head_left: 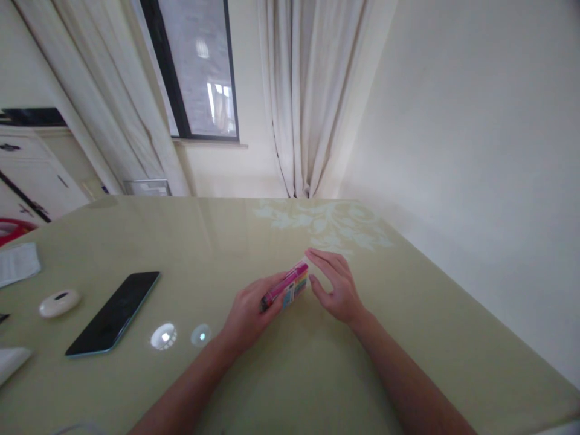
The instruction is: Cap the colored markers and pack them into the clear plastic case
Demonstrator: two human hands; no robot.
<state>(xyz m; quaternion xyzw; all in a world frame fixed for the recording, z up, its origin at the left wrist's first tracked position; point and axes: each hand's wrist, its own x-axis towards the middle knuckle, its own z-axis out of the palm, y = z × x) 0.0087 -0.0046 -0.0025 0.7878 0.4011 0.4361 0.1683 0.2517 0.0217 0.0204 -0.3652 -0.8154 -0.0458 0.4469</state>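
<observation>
My left hand is closed around a small pack of marker pens, held tilted above the table with its far end up and to the right. A pink pen lies along the top of the pack, and yellow, green and blue bands show on its side. Beside that far end is my right hand, its fingers stretched out and the thumb apart from them. The right fingertips are very close to the pack's upper corner; whether they touch it I cannot tell. My left fingers hide the near part of the pack.
On the pale green glossy table, a dark phone lies to the left. Past it sit a white mouse, a folded paper and a white object cut by the frame. A wall borders the table's right side.
</observation>
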